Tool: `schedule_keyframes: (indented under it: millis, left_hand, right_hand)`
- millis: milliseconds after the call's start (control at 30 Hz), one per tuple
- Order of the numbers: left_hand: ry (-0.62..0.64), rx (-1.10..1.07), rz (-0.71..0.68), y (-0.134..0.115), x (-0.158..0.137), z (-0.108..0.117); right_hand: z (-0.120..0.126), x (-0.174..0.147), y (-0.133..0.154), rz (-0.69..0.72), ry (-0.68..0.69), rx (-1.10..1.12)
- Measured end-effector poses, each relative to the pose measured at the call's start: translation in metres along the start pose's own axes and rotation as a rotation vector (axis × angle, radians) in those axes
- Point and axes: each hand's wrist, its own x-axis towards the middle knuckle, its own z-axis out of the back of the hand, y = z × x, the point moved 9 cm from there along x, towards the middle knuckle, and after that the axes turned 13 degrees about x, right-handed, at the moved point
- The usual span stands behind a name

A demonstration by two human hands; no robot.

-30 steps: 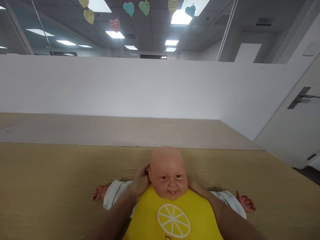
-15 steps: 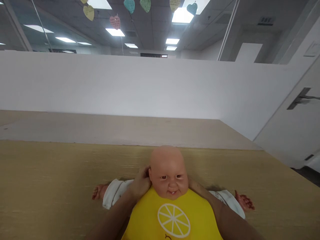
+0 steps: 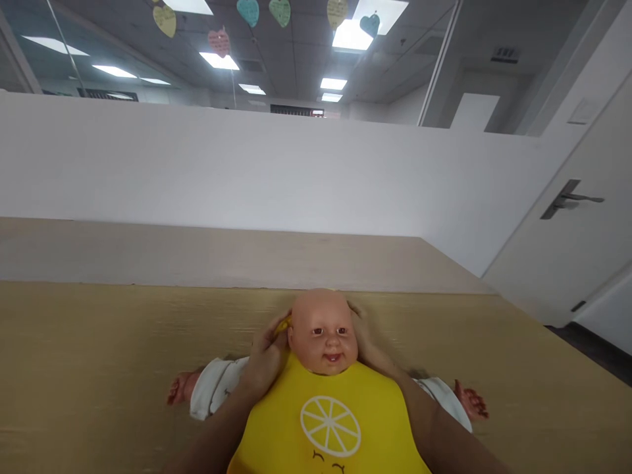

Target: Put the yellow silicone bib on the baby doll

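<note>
A baby doll (image 3: 324, 316) lies on its back, its bald head away from me and its arms, in white sleeves, spread wide. The yellow bib (image 3: 375, 401), printed with a white citrus slice, covers its chest up to the chin. Beside the doll's ear on the left, my left hand (image 3: 266, 359) is closed on the bib's yellow neck strap (image 3: 283, 325). My right hand (image 3: 368, 339) reaches round the other side of the head; its fingers are largely hidden behind it, and what they hold does not show.
The doll rests on a wood-grain table (image 3: 99, 342). Behind it runs a paler tabletop strip (image 3: 222, 253) against a white low wall (image 3: 222, 168) with glass above. At the right stands a white door with a metal handle (image 3: 567, 197).
Both hands have moved up along the head, and the yellow strap now shows in my left hand. The doll's head has turned slightly, and the view has shifted a little.
</note>
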Motion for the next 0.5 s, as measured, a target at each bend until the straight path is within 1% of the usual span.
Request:
schedule_keyframes:
  millis: [100,167,300,500]
  left_hand:
    - [-0.005,-0.001,0.003,-0.003,-0.002,0.000]
    - [-0.008,-0.001,0.004,-0.003,-0.003,0.000]
    - [-0.021,0.086,0.025,0.003,-0.001,0.002]
    - [0.007,0.229,0.028,0.015,0.002,0.002]
  right_hand:
    - [0.009,0.002,-0.002,-0.024,-0.020,0.062]
    - [0.013,0.004,-0.002,0.007,-0.019,0.040]
    - [0.014,0.010,-0.007,0.065,0.010,-0.035]
    - [0.011,0.014,-0.014,0.075,0.059,-0.074]
